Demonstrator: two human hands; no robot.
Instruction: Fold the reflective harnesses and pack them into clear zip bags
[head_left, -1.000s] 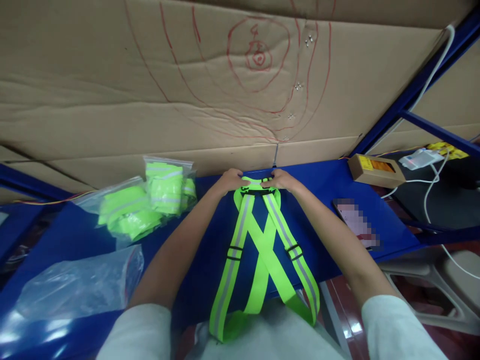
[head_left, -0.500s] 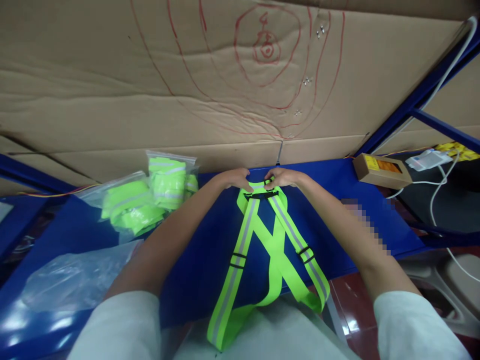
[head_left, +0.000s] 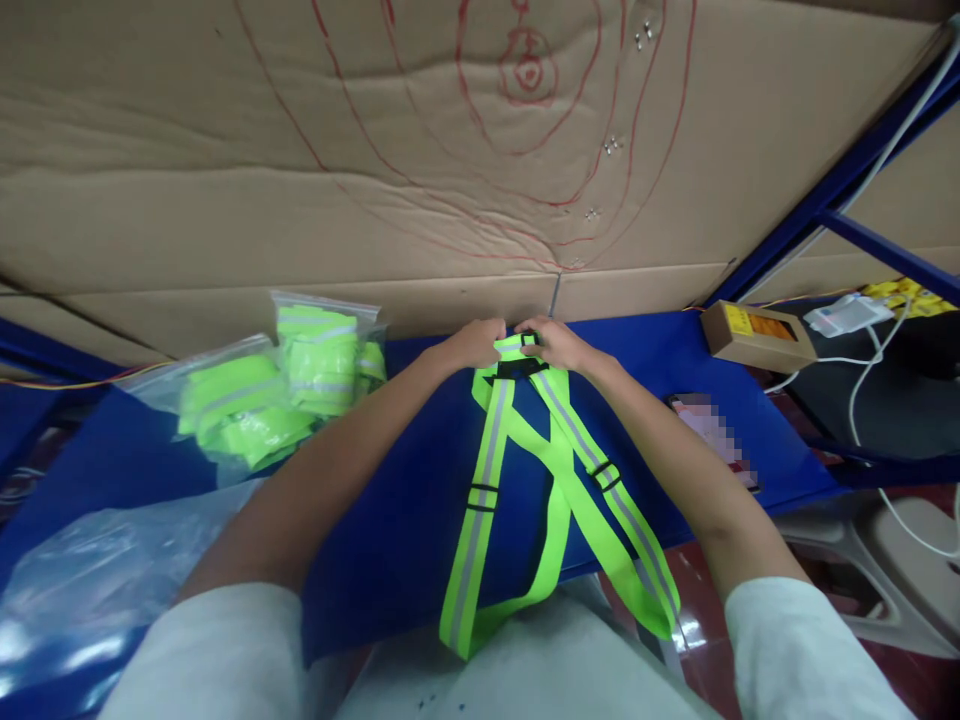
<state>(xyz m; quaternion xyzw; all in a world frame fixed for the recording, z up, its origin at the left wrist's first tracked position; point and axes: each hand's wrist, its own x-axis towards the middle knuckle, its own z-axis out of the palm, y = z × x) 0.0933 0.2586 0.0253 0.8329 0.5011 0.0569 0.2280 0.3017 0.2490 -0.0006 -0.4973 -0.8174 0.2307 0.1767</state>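
Observation:
A neon-green reflective vest (head_left: 564, 470) made of straps with grey stripes lies on the blue table, its lower loops hanging over the front edge toward my lap. My left hand (head_left: 478, 343) is closed on the left end of its waistband at the far side. At the right end of that band, my right hand (head_left: 555, 343) grips it near a black buckle. Black slider buckles (head_left: 482, 497) sit on the two front straps, which spread apart toward me. The straps behind them cross in the middle.
Clear bags of folded green vests (head_left: 315, 355) lie at left, with an empty plastic bag (head_left: 112, 560) nearer me. A cardboard box (head_left: 757, 335) and a partly blurred phone-like item (head_left: 709, 430) are at right. Cardboard (head_left: 360, 230) walls the back; a stool (head_left: 900, 560) stands lower right.
Both hands have drawn the band slightly farther away and gathered it closer together. The straps have shifted, with the lower loops swinging to the right. The view has tilted a little.

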